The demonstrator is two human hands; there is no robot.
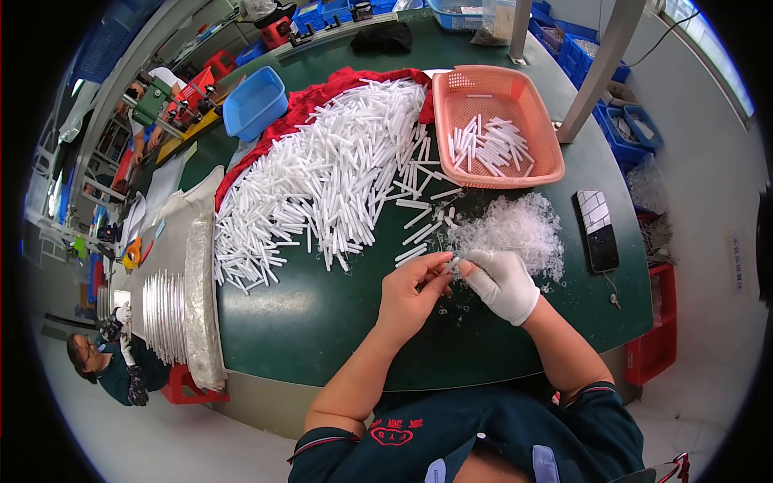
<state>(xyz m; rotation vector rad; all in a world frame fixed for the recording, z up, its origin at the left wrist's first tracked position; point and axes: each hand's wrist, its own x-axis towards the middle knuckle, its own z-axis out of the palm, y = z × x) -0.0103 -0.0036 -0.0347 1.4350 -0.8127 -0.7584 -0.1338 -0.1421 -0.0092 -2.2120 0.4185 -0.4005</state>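
My bare left hand (411, 295) and my white-gloved right hand (502, 286) meet over the green table (322, 322). Their fingertips pinch together around a small pale piece, too small and covered to name. Just beyond my right hand lies a heap of clear plastic bits (519, 233). Several loose white tubes (415, 233) rest beside my left hand. Farther left a big pile of white tubes (338, 173) spreads over a red cloth (310, 95). An orange plastic basket (547, 165) behind the clear bits holds more white tubes.
A black phone (597, 233) with a key (614, 299) near it lies at the right. A blue basin (256, 105) stands beyond the pile. At the far left, a co-worker (109, 366) sits by a row of silvery rods (164, 318). A metal post (600, 72) rises behind the basket.
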